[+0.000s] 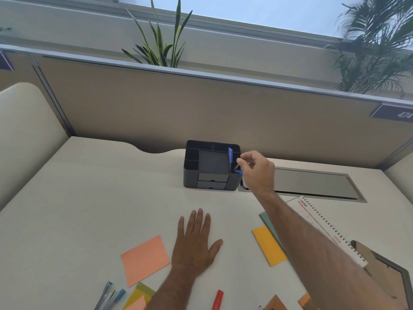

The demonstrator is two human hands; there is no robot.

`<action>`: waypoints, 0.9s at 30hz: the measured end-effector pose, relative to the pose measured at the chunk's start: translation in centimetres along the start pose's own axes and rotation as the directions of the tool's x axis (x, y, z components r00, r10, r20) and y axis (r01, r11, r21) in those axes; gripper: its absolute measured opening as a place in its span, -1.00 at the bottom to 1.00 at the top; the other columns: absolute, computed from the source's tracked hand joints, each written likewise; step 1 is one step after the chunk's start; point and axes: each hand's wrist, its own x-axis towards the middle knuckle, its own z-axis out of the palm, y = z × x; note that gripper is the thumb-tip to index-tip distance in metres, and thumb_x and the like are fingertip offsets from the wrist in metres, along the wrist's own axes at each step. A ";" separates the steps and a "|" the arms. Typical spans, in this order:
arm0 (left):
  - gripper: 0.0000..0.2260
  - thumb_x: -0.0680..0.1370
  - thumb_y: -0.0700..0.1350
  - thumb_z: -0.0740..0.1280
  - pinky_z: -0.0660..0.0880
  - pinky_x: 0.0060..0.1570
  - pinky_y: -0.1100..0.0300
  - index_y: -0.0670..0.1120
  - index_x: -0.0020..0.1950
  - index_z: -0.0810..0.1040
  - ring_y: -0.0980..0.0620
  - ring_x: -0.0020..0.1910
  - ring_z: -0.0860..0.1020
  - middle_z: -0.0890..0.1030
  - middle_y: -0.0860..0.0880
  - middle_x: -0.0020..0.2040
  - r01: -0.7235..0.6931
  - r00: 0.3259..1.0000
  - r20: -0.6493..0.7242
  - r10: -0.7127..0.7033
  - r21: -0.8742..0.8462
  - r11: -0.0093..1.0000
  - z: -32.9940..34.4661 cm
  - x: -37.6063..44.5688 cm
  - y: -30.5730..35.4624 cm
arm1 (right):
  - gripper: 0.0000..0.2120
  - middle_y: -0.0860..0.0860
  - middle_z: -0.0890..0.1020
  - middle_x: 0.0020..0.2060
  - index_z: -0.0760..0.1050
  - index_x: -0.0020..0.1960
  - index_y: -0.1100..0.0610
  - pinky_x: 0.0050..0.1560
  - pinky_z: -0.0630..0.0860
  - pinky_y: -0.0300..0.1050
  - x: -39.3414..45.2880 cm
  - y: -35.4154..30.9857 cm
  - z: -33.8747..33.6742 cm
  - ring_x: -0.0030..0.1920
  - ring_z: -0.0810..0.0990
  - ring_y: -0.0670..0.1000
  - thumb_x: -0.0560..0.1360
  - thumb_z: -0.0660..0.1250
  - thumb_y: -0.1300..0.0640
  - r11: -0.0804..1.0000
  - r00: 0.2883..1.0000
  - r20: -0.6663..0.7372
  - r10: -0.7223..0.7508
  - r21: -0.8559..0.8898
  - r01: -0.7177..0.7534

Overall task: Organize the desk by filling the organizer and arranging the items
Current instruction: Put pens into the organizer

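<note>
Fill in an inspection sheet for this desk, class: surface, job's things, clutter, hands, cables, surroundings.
Surface: pale desk with a grey hatch at the back.
Job's things: black organizer holding blue items; orange note, yellow note, calendar, stapler and red marker lie loose.
Clutter: picture frame at the right edge.
Hands: left hand flat on the desk; right hand pinches a thin item over the organizer's right side.
Cables: nothing seen.
Surroundings: partition, plants behind.

right hand (257, 173) pinches pen (235, 167) over organizer (190, 173) | left hand (196, 240) flat on desk (89, 198)
</note>
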 end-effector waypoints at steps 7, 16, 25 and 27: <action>-0.33 0.59 0.33 -0.03 0.10 0.41 -0.23 -0.10 0.52 0.32 -0.15 0.52 0.24 0.27 -0.15 0.54 -0.007 1.000 -0.027 0.007 0.011 1.000 0.3 0.0 -0.1 | -0.93 -0.03 0.70 -0.24 0.69 -0.15 0.08 -0.13 0.57 -0.08 -0.3 0.5 1.2 -0.21 0.63 0.01 0.45 0.42 0.13 0.987 0.997 0.070 0.021 -0.163 -0.009; -0.32 0.59 0.34 -0.04 0.08 0.41 -0.22 -0.10 0.52 0.31 -0.14 0.53 0.23 0.26 -0.14 0.54 -0.007 0.999 -0.037 0.008 0.019 1.000 0.4 0.1 -0.1 | -0.90 0.02 0.67 -0.13 0.69 -0.06 0.11 -0.13 0.49 -0.16 -1.6 1.6 1.4 -0.14 0.58 -0.02 0.49 0.43 0.11 0.968 0.995 0.101 -0.022 -0.245 0.046; -0.33 0.60 0.33 -0.02 0.09 0.41 -0.22 -0.10 0.52 0.31 -0.14 0.52 0.25 0.27 -0.14 0.54 -0.010 0.999 -0.054 0.011 0.017 1.000 0.5 0.1 -0.1 | -0.77 0.08 0.64 -0.05 0.64 0.16 0.06 -0.03 0.57 -0.03 -2.1 1.8 1.4 -0.05 0.60 0.07 0.54 0.37 0.06 0.937 0.979 0.200 0.041 -0.347 0.032; -0.33 0.60 0.33 -0.03 0.08 0.41 -0.22 -0.10 0.52 0.31 -0.14 0.52 0.25 0.27 -0.14 0.54 -0.014 0.998 -0.054 0.015 0.014 1.000 0.5 0.1 -0.2 | -0.76 0.07 0.64 -0.07 0.63 0.18 0.05 -0.04 0.55 -0.05 -2.3 1.9 1.3 -0.07 0.59 0.05 0.53 0.37 0.06 0.945 0.980 0.195 0.038 -0.326 0.029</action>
